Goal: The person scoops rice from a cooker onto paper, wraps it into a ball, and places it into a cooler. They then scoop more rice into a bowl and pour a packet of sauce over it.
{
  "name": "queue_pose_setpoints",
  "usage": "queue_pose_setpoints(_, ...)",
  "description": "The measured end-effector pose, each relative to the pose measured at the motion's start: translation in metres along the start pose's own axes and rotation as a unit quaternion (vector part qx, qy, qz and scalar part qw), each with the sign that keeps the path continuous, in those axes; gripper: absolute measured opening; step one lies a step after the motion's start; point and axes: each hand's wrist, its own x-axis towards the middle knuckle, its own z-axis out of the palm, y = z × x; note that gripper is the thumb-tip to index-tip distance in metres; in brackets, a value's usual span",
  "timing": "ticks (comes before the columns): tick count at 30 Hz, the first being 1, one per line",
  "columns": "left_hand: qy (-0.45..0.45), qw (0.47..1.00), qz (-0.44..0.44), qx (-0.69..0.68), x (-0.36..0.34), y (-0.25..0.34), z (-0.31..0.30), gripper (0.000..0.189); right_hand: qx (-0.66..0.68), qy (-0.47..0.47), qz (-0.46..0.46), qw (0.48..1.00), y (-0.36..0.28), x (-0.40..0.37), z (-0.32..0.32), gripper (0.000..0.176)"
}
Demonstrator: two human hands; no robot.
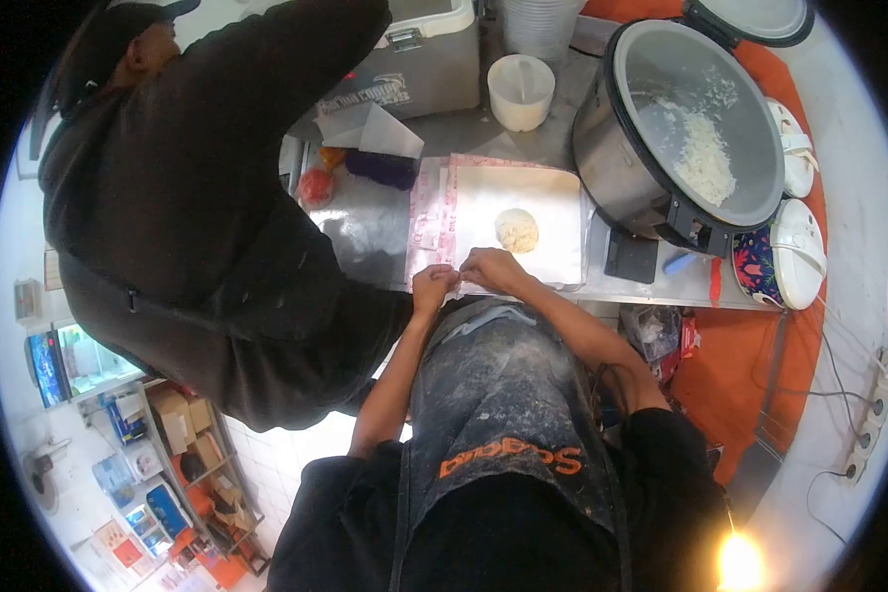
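My left hand [432, 288] and my right hand [493, 270] meet at the near edge of the table, fingertips pinched close together. Whatever sits between the fingers is too small to make out; it may be the edge of a sheet. Just beyond them lies a stack of white paper sheets [474, 197], with pink-printed wrapping [427, 212] along its left side. A round, flattened mound of rice [517, 231] rests on the top sheet, a little beyond my right hand.
A large open rice cooker [602, 138], partly filled with rice [703, 158], stands at the right. Behind the paper are a white tub [520, 94] and a grey cooler box [429, 79]. A person in black [187, 197] leans in close on my left. A dark flat object [630, 257] lies right of the paper.
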Motion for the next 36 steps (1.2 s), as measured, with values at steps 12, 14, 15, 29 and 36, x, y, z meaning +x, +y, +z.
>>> queue_pose_setpoints(12,-0.001,0.996,-0.033,-0.088,0.001,-0.003,-0.002,0.028,0.072,0.015,-0.002,0.997,0.014,0.003,0.006,0.022)
queue_pose_setpoints(14,-0.002,0.996,-0.035,-0.088,0.001,-0.004,-0.002,0.024,0.077,0.006,0.014,0.997,0.013,0.004,0.005,0.022)
queue_pose_setpoints(15,-0.001,0.995,-0.035,-0.088,0.002,-0.004,-0.001,0.024,0.077,0.005,0.014,0.997,0.013,0.004,0.004,0.022)
queue_pose_setpoints(29,0.002,0.999,-0.007,-0.053,-0.009,0.009,0.004,0.018,0.103,-0.012,0.062,0.993,0.012,0.009,0.006,0.028)
queue_pose_setpoints(36,0.002,0.996,-0.003,-0.092,-0.015,0.011,0.002,0.016,0.103,-0.035,0.104,0.989,0.014,0.014,0.009,0.028)
